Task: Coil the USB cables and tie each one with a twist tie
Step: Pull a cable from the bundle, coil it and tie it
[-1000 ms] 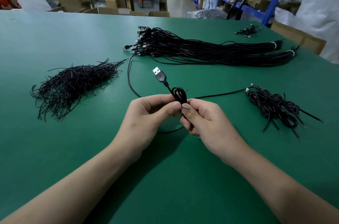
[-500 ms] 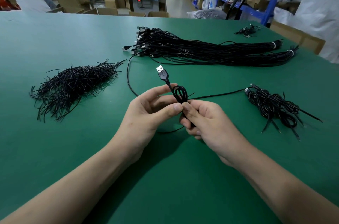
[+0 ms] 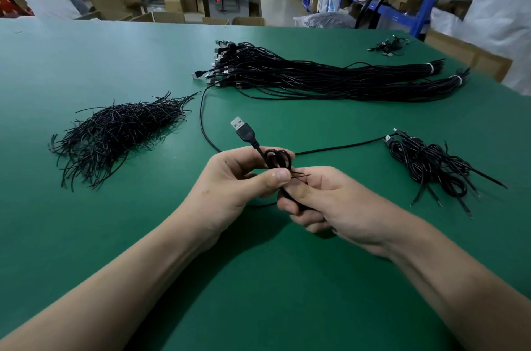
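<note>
Head view puts the danger at the pinch. The left grip (image 3: 230,178) clamps the top loops of the coil (image 3: 277,159) between thumb and fingers. If that thumb eases before the twist tie (image 3: 300,175) is wound tight, the springy black loops would likely fan open and need winding again. The tie's thin ends poke out to the right from under the left thumb, and a poor pinch could let them slide off or twist only half round. The right grip (image 3: 330,201) is curled about the lower part of the coil, just beneath the tie; whether its fingertips also pinch the tie I cannot tell. The plug (image 3: 242,130) stands stiffly up toward the far edge, above the left grip, and its stiffness may lever the loops askew. A loose cable (image 3: 344,146) lies on the desk (image 3: 86,235) behind both hands and could snag; I cannot tell whether it belongs to the held coil. The coil sits between the two grips over the desk's middle, nearer the near edge than the uncoiled bundle (image 3: 330,80). The spare ties (image 3: 115,135) lie toward the left edge and the finished coils (image 3: 431,166) toward the right edge.
</note>
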A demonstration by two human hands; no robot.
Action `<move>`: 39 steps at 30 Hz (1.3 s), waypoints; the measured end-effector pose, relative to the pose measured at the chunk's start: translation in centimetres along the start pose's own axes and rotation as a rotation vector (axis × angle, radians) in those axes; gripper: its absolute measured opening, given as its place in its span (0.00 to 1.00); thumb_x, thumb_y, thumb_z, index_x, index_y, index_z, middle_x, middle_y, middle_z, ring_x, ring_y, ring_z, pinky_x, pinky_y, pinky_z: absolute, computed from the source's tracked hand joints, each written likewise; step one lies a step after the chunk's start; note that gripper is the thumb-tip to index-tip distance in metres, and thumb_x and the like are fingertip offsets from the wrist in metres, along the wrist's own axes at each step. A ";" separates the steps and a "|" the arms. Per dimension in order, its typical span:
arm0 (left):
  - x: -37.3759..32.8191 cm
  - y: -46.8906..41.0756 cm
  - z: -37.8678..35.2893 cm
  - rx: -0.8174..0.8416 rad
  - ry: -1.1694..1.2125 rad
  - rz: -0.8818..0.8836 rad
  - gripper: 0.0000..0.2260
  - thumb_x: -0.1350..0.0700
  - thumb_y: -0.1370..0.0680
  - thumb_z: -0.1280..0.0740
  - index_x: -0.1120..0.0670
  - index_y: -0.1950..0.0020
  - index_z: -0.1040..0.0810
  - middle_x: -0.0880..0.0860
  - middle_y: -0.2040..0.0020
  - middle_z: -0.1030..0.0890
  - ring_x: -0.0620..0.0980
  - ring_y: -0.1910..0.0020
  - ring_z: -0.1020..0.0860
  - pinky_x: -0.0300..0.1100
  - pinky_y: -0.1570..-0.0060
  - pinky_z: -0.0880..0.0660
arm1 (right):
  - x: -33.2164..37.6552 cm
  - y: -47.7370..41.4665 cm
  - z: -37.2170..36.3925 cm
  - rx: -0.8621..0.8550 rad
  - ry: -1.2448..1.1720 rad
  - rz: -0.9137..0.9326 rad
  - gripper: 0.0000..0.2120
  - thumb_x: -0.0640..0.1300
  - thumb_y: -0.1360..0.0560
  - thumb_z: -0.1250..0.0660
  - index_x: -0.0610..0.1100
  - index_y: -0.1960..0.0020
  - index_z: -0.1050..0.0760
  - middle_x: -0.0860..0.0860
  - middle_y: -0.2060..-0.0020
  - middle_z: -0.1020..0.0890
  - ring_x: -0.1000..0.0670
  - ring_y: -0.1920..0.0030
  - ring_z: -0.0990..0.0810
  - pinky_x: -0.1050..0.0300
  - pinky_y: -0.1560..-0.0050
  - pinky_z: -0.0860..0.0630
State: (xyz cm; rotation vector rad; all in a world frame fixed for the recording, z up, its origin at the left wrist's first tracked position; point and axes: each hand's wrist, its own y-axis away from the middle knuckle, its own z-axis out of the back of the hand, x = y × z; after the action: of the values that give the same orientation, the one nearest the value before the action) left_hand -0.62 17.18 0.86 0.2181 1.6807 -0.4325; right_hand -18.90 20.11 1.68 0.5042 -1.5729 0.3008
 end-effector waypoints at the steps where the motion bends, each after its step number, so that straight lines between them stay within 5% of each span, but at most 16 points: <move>1: 0.0 0.0 0.1 0.009 0.000 0.000 0.08 0.56 0.30 0.25 0.50 0.52 0.13 0.49 0.55 0.14 0.45 0.58 0.20 0.33 0.55 0.24 | 0.0 0.1 0.2 0.038 -0.033 -0.008 0.08 0.47 0.16 0.39 0.49 0.54 0.25 0.53 0.64 0.26 0.56 0.70 0.39 0.66 0.71 0.44; 5: -0.1 -0.1 0.2 -0.023 0.011 -0.031 0.09 0.55 0.31 0.23 0.55 0.52 0.14 0.52 0.54 0.14 0.45 0.55 0.17 0.35 0.52 0.22 | -0.1 0.1 0.6 0.105 -0.193 -0.024 0.05 0.43 0.17 0.39 0.45 0.48 0.25 0.51 0.61 0.25 0.56 0.68 0.37 0.64 0.69 0.42; 10: -0.1 -0.1 -0.1 -0.055 0.033 -0.065 0.07 0.56 0.30 0.27 0.53 0.53 0.14 0.51 0.61 0.17 0.45 0.65 0.22 0.35 0.58 0.23 | -0.7 -0.2 0.4 0.033 -0.219 -0.025 0.10 0.45 0.19 0.38 0.41 0.45 0.21 0.48 0.62 0.22 0.56 0.69 0.33 0.65 0.71 0.36; 18: 0.2 0.0 -0.2 -0.104 -0.020 -0.078 0.14 0.56 0.32 0.26 0.54 0.46 0.16 0.54 0.56 0.13 0.46 0.59 0.17 0.34 0.51 0.23 | -0.9 -0.6 -0.3 -0.149 0.057 0.012 0.14 0.51 0.17 0.38 0.52 0.59 0.21 0.55 0.71 0.32 0.57 0.74 0.41 0.68 0.76 0.43; 25: 0.6 0.1 -0.8 -0.134 0.011 -0.114 0.17 0.57 0.29 0.27 0.54 0.40 0.18 0.56 0.52 0.13 0.48 0.64 0.20 0.37 0.54 0.22 | -1.5 -1.2 -1.0 -0.346 0.394 0.162 0.15 0.53 0.16 0.40 0.49 0.57 0.24 0.55 0.72 0.32 0.56 0.74 0.39 0.59 0.72 0.42; 34: 0.2 -0.1 -0.7 -0.115 0.031 -0.133 0.19 0.57 0.26 0.29 0.52 0.35 0.22 0.57 0.52 0.13 0.44 0.63 0.23 0.35 0.57 0.24 | -0.5 -1.0 -1.3 -0.177 0.066 0.073 0.12 0.44 0.14 0.45 0.44 0.50 0.25 0.54 0.69 0.32 0.58 0.74 0.42 0.67 0.74 0.44; 39: 0.3 0.1 -1.1 -0.093 -0.002 -0.162 0.16 0.65 0.20 0.32 0.53 0.34 0.23 0.56 0.52 0.13 0.41 0.59 0.17 0.30 0.58 0.24 | -0.6 -1.1 -1.8 -0.237 0.115 0.089 0.12 0.42 0.14 0.46 0.44 0.50 0.25 0.54 0.71 0.33 0.59 0.75 0.41 0.68 0.75 0.42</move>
State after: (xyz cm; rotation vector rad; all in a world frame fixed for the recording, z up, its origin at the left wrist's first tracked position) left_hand -1.63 17.68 0.70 0.0133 1.7187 -0.4730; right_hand -16.76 20.10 1.08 0.2299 -1.4977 0.2038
